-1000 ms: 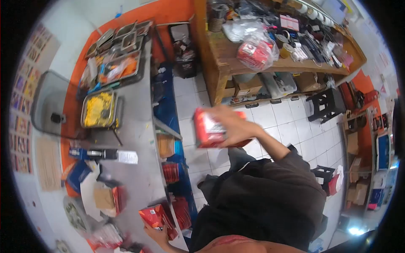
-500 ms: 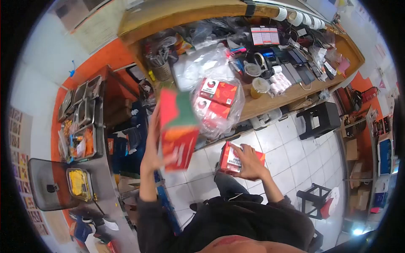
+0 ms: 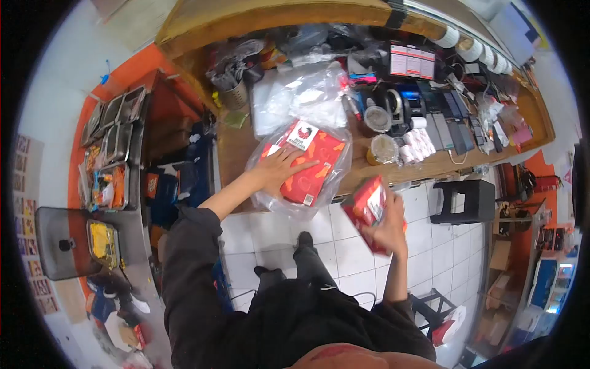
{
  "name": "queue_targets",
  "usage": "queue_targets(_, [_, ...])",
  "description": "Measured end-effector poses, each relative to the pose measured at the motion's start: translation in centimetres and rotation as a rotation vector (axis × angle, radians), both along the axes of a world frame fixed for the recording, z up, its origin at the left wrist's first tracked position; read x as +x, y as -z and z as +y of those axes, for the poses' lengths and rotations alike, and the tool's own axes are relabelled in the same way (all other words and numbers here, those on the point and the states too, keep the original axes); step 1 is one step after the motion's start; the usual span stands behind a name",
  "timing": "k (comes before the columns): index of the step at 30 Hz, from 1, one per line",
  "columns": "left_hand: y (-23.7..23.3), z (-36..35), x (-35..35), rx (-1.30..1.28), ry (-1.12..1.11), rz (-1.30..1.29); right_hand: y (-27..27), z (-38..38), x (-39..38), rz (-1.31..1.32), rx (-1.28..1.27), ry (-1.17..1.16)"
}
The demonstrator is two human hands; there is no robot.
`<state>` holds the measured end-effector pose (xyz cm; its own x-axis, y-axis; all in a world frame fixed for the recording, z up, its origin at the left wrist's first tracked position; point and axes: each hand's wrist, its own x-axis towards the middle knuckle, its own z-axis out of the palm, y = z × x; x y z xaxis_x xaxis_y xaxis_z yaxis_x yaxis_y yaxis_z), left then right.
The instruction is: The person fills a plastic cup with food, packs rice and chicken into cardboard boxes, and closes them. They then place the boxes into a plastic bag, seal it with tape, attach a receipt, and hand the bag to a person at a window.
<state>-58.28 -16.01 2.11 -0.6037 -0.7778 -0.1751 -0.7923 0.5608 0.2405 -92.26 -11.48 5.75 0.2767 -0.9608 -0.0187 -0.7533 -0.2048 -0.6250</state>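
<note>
A large red food box point(image 3: 319, 165) with a white logo panel lies on a clear plastic bag point(image 3: 338, 190) at the wooden counter's front edge. Resting on top of that box, my left hand point(image 3: 279, 169) is open with its fingers spread across the lid. My right hand point(image 3: 387, 227) grips a smaller red box point(image 3: 367, 206) from its right side. It is held tilted in the air above the tiled floor, to the right of the bag. Whatever lies beneath the large box is hidden.
Behind the bag lie clear plastic bags point(image 3: 301, 92). To its right are two lidded cups, one being an amber drink point(image 3: 382, 150), and white paper rolls point(image 3: 418, 144). A black stool point(image 3: 464, 202) stands on the floor. Metal trays point(image 3: 117, 147) line the left side.
My left hand has brought the large red box down onto the plastic bag, covering the two boxes seen there. My right hand has moved up and right with its box, now tilted.
</note>
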Motion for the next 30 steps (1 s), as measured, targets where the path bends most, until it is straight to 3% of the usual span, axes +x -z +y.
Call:
queue_targets(2, [0.1, 1.5, 1.1, -0.021, -0.018, -0.004, -1.1, -3.7, 3.5, -0.068, -0.1, -0.085])
queue_targets(6, [-0.2, 4.4, 1.1, -0.175, -0.042, -0.149, -0.1, -11.9, 12.3, 0.043, -0.333, -0.234])
queue_targets(8, [-1.7, 8.8, 1.3, -0.362, -0.203, 0.087, 1.8, -15.6, 16.6, 0.184, -0.347, -0.354])
queue_targets(9, [-4.6, 11.9, 1.8, -0.219, -0.274, 0.24, 3.5, -17.3, 18.4, 0.203, -0.341, -0.472])
queue_targets(10, [-6.0, 15.6, 2.6, -0.226, -0.341, 0.234, 4.6, -17.6, 20.0, 0.254, -0.281, -0.527])
queue_targets(11, [-7.0, 19.8, 3.5, -0.259, -0.43, 0.362, 10.1, -20.7, 20.7, 0.328, -0.33, -0.605])
queue_targets(12, [-7.4, 23.8, 5.0, -0.309, -0.531, 0.483, 8.9, -20.4, 21.0, 0.269, -0.245, -0.585])
queue_targets(13, [-7.3, 28.1, 7.3, -0.342, -0.638, 0.455, 11.0, -22.1, 20.9, -0.117, -0.134, -0.607])
queue_targets(14, [-6.7, 33.0, 9.3, -0.29, -0.801, 0.523, 11.2, -22.0, 21.7, -0.168, -0.243, -0.498])
queue_targets(15, [-5.8, 38.0, 10.7, -0.239, -0.96, 0.609, 13.6, -25.5, 21.9, 0.143, -0.515, -0.572])
queue_targets(16, [-4.3, 43.0, 12.1, -0.25, -1.164, 0.745, 10.4, -21.8, 25.7, -0.225, -0.651, -0.487])
queue_targets(18, [-2.8, 52.4, 13.9, -0.384, -1.625, 0.808, 2.9, -9.2, 34.8, -0.393, -0.48, -0.303])
queue_targets(19, [-2.1, 56.5, 15.2, -0.409, -1.838, 0.77, 2.8, -6.3, 39.6, -0.532, -0.34, -0.399])
queue_targets(20, [0.0, 60.6, 16.4, -0.45, -2.044, 0.745, -0.1, 1.0, 44.8, -0.645, -0.232, -0.654])
queue_targets(21, [-0.5, 63.5, 17.5, -0.495, -2.201, 0.626, -1.7, 8.3, 49.5, -0.589, -0.22, -0.773])
queue_targets(22, [0.3, 66.5, 19.1, -0.513, -2.218, 0.627, -3.1, 15.6, 53.6, -0.558, -0.173, -0.953])
queue_targets(23, [2.0, 69.5, 20.9, -0.545, -2.358, 0.522, -1.8, 21.1, 57.7, -0.567, 0.04, -1.158])
queue_targets(25, [5.7, 74.7, 24.4, -0.574, -2.505, 0.408, 0.9, 33.0, 65.2, -0.438, 0.163, -1.511])
queue_targets(27, [9.0, 78.1, 28.7, -0.599, -2.616, 0.362, 5.9, 44.7, 72.1, -0.546, 0.393, -1.672])
queue_targets(28, [10.2, 79.6, 31.3, -0.607, -2.618, 0.357, 6.1, 50.3, 74.5, -0.429, 0.624, -1.612])
queue_targets(30, [12.0, 81.2, 35.9, -0.383, -2.666, 0.658, 10.2, 59.3, 80.3, -0.66, 0.225, -1.606])
